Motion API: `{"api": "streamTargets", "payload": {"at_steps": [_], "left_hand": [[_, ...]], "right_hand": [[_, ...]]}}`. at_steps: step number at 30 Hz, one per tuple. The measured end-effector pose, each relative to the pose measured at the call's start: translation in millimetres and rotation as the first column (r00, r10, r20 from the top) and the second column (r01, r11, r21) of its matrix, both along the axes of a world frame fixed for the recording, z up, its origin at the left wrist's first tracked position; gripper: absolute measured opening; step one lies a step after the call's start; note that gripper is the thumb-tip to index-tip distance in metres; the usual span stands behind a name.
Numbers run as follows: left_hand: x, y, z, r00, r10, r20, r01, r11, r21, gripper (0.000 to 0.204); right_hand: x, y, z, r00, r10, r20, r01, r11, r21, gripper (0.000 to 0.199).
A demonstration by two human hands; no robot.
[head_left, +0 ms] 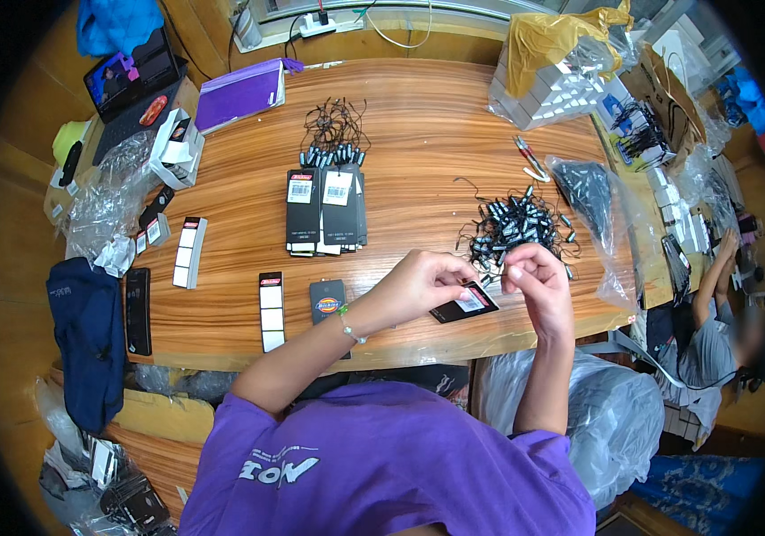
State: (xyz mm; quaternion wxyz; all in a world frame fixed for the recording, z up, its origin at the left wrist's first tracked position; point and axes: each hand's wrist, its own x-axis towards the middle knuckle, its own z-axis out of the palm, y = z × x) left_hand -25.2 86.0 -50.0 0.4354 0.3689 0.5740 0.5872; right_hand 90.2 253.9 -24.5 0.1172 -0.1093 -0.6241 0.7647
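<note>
My left hand [436, 279] pinches a black hang tag [464, 308] with a white label, held above the table's front edge. Close beside it, my right hand [539, 275] has thumb and fingertips pressed together on what looks like a thin black string, mostly hidden by the fingers. Just beyond both hands lies a tangled heap of black tag strings [521, 221] with pale-marked ends. Left of that, finished-looking black hang tags [339, 214] lie stacked, their strings bunched at the far end. A grey-black tag [327, 299] with a coloured emblem rests near my left forearm.
Label strips [271, 313] and a label stack [188, 255] lie to the left. A purple folder [238, 96] and laptop [132, 76] are at the back left. Red-handled pliers [530, 156], a plastic bag [592, 201] and wrapped white boxes [547, 89] stand right. Another person [722, 344] works far right.
</note>
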Motion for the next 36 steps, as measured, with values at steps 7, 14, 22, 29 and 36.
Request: {"api": "streamTargets", "payload": {"at_steps": [7,14,22,29,36], "left_hand": [[-4.7,-18.3,2.9,0.991,-0.019,0.135,0.013,0.999,0.040,0.017],[-4.9,-23.0,3.8,0.988,0.013,0.157,-0.019,0.999,0.034,0.018],[0.1,-25.3,7.1,0.995,0.042,0.090,-0.041,0.999,-0.020,0.017],[1.5,-28.0,4.2,0.997,0.018,0.079,-0.017,1.000,-0.020,0.016],[-7.4,-35.9,8.0,0.960,0.003,0.280,-0.010,1.000,0.024,0.019]], "right_hand": [[2.3,0.7,-6.8,0.949,-0.027,-0.316,-0.198,0.729,-0.655,0.013],[-3.6,-6.3,-9.5,0.999,-0.039,-0.018,0.039,0.999,0.004,0.013],[-0.6,-32.8,-34.7,0.982,0.039,0.183,-0.018,0.993,-0.113,0.023],[-4.7,-28.6,-33.8,0.998,0.043,0.047,-0.043,0.999,-0.003,0.011],[2.5,-9.3,-41.4,0.963,0.225,-0.148,-0.265,0.887,-0.378,0.029]]}}
